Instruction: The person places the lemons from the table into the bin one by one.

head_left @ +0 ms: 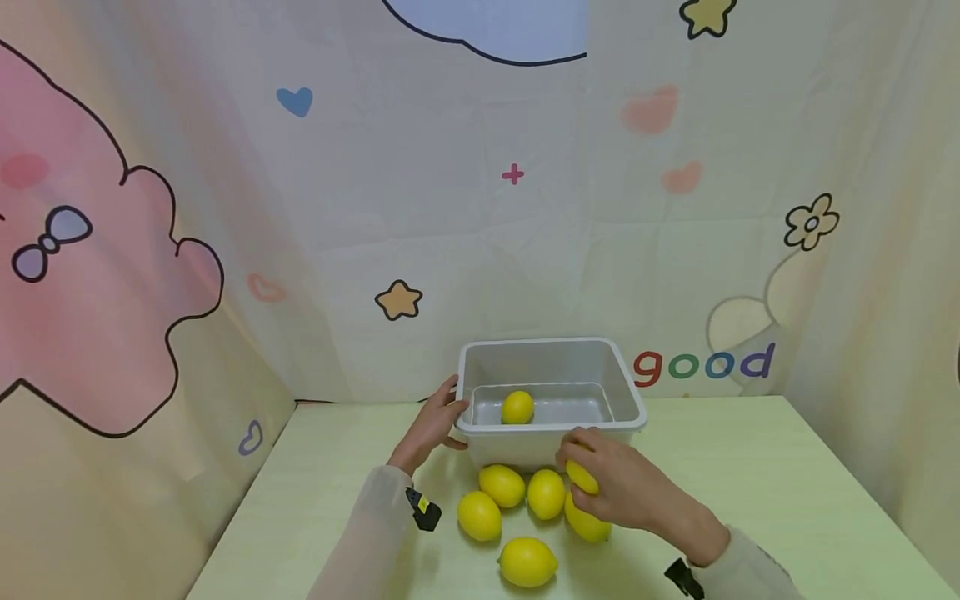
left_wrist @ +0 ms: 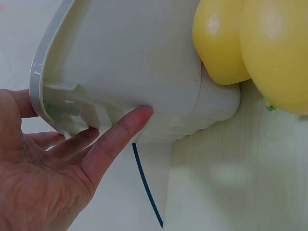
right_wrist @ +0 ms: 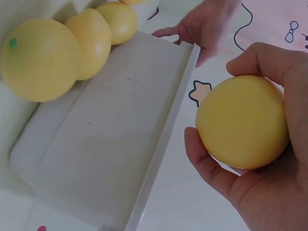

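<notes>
My right hand [head_left: 633,487] holds a yellow lemon [right_wrist: 243,122] between thumb and fingers, close to the bin's front rim at its right. At the left end of the white plastic bin [head_left: 517,448], my left hand [head_left: 431,427] grips the wall. In the left wrist view its thumb lies along the outside while the other fingers reach round the rim and end recess. One lemon [head_left: 517,407] sits inside the bin, left of its middle. Several more lemons lie on the table before the bin, including a front one [head_left: 528,562] and one partly hidden under my right hand [head_left: 587,523].
The pale green table [head_left: 750,483] runs back to a cloth backdrop [head_left: 450,208] printed with stars, hearts and letters. The bin stands near the table's back edge. Its front wall is close behind the nearest lemons [head_left: 502,486].
</notes>
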Motion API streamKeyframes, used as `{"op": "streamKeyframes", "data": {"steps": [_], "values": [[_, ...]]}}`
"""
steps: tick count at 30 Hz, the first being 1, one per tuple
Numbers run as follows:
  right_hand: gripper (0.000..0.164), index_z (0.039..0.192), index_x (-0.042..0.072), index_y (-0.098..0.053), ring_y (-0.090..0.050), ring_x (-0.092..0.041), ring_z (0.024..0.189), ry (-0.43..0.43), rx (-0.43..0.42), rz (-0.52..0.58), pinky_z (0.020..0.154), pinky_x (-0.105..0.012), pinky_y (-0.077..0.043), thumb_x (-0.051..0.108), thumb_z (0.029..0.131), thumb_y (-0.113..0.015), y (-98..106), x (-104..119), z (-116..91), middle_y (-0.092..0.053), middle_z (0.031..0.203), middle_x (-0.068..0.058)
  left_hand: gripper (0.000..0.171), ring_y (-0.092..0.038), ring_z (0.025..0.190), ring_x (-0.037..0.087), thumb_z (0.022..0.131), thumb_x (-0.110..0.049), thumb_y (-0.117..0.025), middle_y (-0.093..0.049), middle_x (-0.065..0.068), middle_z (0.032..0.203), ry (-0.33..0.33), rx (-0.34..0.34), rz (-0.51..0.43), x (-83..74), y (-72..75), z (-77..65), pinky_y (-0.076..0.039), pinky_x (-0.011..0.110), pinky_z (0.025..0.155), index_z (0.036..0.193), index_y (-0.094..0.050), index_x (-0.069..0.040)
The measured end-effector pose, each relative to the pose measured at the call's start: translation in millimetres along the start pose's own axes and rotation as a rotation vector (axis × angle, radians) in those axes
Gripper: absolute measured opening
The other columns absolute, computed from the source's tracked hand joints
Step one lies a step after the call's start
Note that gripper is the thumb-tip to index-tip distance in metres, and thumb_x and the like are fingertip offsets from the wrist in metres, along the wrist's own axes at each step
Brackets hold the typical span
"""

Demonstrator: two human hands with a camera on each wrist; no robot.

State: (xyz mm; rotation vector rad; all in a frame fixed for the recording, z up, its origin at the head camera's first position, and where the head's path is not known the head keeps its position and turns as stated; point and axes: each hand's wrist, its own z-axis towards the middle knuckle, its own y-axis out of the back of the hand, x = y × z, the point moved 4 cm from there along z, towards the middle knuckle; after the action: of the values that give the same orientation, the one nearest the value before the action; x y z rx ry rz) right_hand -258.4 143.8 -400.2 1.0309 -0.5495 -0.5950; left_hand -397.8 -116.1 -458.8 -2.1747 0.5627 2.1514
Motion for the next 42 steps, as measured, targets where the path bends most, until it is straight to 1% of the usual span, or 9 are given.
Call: {"op": "streamKeyframes", "data": {"steps": [5,10,13,17,25,28,35,39,42], "values": [[0.027,0.1,0.022,-0.063,-0.053,-0.01,0.091,0.002,-0.027,-0.019,0.079,-0.029,-0.055,0.016,0.078,-0.076,7,-2,5,-0.059,0.105,0.008,0.06,-0.048,0.131,0.047,0.104,-0.027,-0.045,-0.034,0.019,0.157,0.001,0.002,0.005,1.4,0.0,-0.9,-0.062,0.047,0.067,0.158,-0.02,-0.025],[0.024,0.1,0.02,-0.064,-0.055,-0.012,0.092,-0.024,-0.042,-0.024,0.081,-0.031,-0.056,0.016,0.08,-0.075,14,-7,11,-0.061,0.106,0.005,0.061,-0.047,0.132,0.046,0.104,-0.027,-0.045,-0.031,0.02,0.158,0.0,0.003,-0.002,0.7,-0.2,-1.2,-0.061,0.048,0.067,0.158,-0.018,-0.025],[0.024,0.101,0.019,-0.065,-0.056,-0.012,0.092,-0.035,-0.054,-0.026,0.082,-0.03,-0.057,0.016,0.08,-0.076,21,-9,14,-0.061,0.107,0.004,0.061,-0.048,0.131,0.046,0.104,-0.027,-0.045,-0.031,0.02,0.158,-0.003,0.003,0.0,-0.5,-0.3,-1.8,-0.061,0.05,0.068,0.158,-0.018,-0.025],[0.023,0.101,0.018,-0.064,-0.056,-0.011,0.087,-0.038,-0.085,-0.02,0.076,-0.026,-0.057,0.015,0.08,-0.075,30,-13,18,-0.061,0.106,0.004,0.061,-0.048,0.131,0.046,0.104,-0.027,-0.045,-0.03,0.02,0.158,-0.01,0.002,0.004,-2.4,-0.6,-2.1,-0.061,0.051,0.069,0.158,-0.017,-0.025],[0.022,0.099,0.017,-0.064,-0.056,-0.011,0.087,-0.031,-0.131,-0.037,0.073,-0.025,-0.056,0.015,0.08,-0.074,45,-20,28,-0.061,0.104,0.003,0.06,-0.049,0.13,0.046,0.103,-0.027,-0.046,-0.032,0.019,0.158,-0.003,0.005,0.001,0.2,0.8,1.0,-0.062,0.047,0.067,0.158,-0.02,-0.026],[0.022,0.1,0.017,-0.065,-0.056,-0.012,0.087,-0.039,-0.13,-0.039,0.073,-0.025,-0.056,0.016,0.081,-0.074,49,-23,32,-0.061,0.105,0.002,0.06,-0.049,0.13,0.046,0.103,-0.027,-0.046,-0.032,0.02,0.158,-0.007,0.006,0.0,0.1,1.3,1.1,-0.062,0.048,0.067,0.158,-0.02,-0.026],[0.022,0.102,0.014,-0.065,-0.059,-0.017,0.092,-0.047,-0.122,-0.032,0.079,-0.032,-0.058,0.015,0.082,-0.074,56,-28,45,-0.062,0.107,-0.002,0.061,-0.049,0.13,0.046,0.104,-0.027,-0.045,-0.031,0.021,0.158,-0.007,0.007,0.007,-0.9,0.8,0.4,-0.061,0.049,0.068,0.158,-0.018,-0.024],[0.021,0.101,0.014,-0.065,-0.058,-0.019,0.093,-0.045,-0.122,-0.028,0.079,-0.033,-0.057,0.014,0.082,-0.074,60,-31,53,-0.063,0.108,-0.004,0.061,-0.049,0.13,0.046,0.103,-0.029,-0.046,-0.031,0.019,0.158,0.001,0.006,0.004,-1.7,0.4,-0.8,-0.061,0.049,0.069,0.158,-0.019,-0.026],[0.02,0.101,0.013,-0.065,-0.058,-0.021,0.094,-0.054,-0.117,-0.022,0.079,-0.034,-0.057,0.014,0.082,-0.073,63,-33,60,-0.063,0.108,-0.005,0.06,-0.048,0.13,0.046,0.103,-0.028,-0.046,-0.031,0.019,0.158,-0.005,0.007,-0.001,-1.6,0.8,-0.5,-0.061,0.049,0.069,0.158,-0.02,-0.026]]}}
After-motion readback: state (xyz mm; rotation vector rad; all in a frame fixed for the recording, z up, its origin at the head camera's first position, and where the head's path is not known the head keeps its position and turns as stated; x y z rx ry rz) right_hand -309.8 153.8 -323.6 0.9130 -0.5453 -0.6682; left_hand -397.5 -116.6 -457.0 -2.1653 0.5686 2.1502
